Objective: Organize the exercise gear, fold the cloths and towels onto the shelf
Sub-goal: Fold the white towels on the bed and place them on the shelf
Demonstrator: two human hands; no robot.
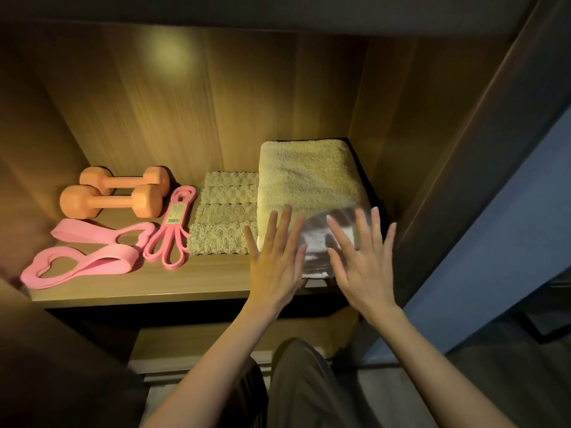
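Towel [309, 177] folded thick, cream, fluffy, left hand [275, 264] and right hand [364, 267] grip wide

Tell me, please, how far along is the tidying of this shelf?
Done: dumbbells, pink bands and small cloths lie in a row on the shelf. In hand: the left hand and right hand, both flat, are at the front of the folded towel, over a blurred grey cloth. Left: perhaps only settling that stack.

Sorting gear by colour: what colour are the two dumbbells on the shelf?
Orange, both dumbbells; clearest in the head view.
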